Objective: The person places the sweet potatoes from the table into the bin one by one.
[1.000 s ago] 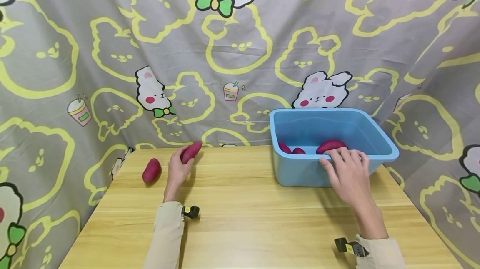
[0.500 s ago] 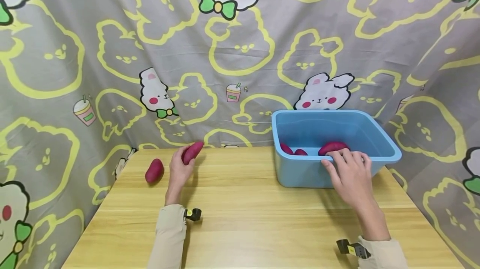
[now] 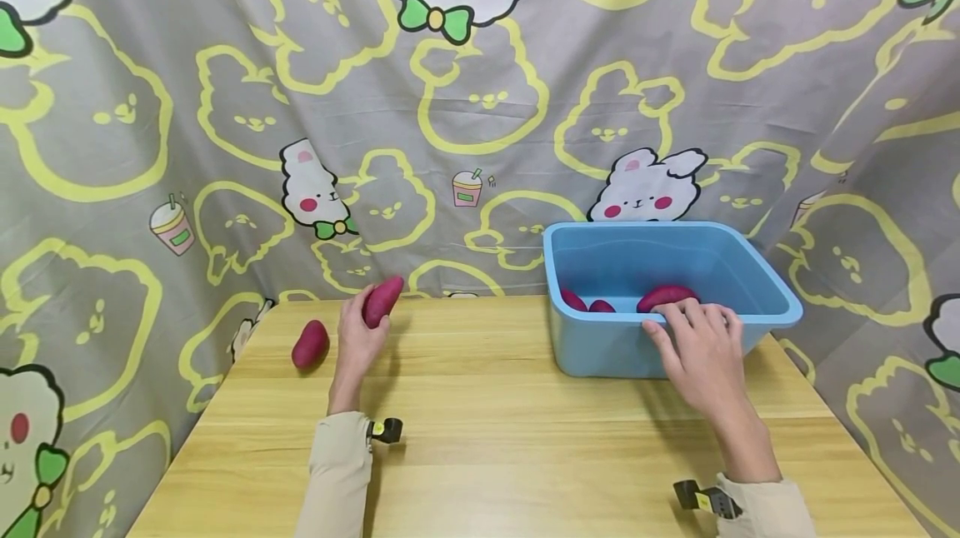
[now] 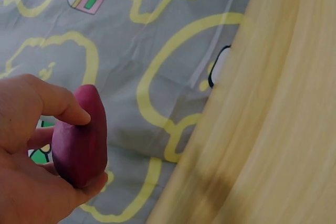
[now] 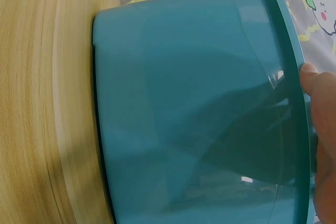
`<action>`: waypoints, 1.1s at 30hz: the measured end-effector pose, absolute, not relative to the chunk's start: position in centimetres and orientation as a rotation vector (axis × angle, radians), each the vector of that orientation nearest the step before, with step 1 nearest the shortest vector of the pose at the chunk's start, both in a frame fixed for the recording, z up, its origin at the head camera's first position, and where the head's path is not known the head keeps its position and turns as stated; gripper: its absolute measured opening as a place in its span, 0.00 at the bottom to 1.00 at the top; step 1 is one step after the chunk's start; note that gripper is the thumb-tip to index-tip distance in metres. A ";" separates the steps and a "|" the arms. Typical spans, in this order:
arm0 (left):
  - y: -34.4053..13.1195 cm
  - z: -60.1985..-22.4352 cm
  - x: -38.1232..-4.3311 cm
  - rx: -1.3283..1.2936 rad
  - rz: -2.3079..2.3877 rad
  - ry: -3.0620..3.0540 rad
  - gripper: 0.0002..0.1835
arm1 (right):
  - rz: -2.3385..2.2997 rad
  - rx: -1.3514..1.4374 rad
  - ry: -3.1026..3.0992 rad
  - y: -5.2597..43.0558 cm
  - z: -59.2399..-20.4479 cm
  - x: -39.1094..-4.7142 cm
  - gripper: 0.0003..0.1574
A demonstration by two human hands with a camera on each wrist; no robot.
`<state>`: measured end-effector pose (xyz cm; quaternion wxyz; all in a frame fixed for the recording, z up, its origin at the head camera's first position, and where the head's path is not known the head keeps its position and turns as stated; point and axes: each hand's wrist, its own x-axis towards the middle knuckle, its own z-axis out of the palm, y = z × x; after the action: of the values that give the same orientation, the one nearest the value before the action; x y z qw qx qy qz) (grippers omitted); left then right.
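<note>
My left hand (image 3: 361, 341) grips a purple-red sweet potato (image 3: 383, 301) between thumb and fingers near the back edge of the table. In the left wrist view that sweet potato (image 4: 81, 142) stands nearly upright against the curtain. A second sweet potato (image 3: 311, 344) lies on the table just left of this hand. On the right, my right hand (image 3: 701, 346) holds the front rim of a blue plastic bin (image 3: 611, 346), thumb outside and fingers over the edge. Inside the bin lie a large sweet potato (image 3: 666, 298) and smaller visible parts of others, partly hidden by the front wall.
The wooden table (image 3: 480, 438) ends at a grey curtain (image 3: 517, 163) with cartoon prints, which hangs behind it and along both sides. The bin sits at the back right of the table, close to the curtain.
My left hand has lifted the sweet potato slightly and tilted it more upright. The right hand has kept its place on the bin's rim. The head view has shifted a little.
</note>
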<state>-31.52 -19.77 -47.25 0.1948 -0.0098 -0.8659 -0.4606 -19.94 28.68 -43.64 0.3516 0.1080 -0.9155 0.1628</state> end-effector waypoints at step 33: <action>-18.1 -44.7 -30.5 -0.145 -1.378 -2.249 0.35 | 0.427 0.279 -2.369 28.6 -43.7 -20.0 0.17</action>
<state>-30.54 -18.11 -44.71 0.2473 -0.0530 -0.8250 -0.5054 -19.96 28.62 -43.66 0.3514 0.1078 -0.9152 0.1651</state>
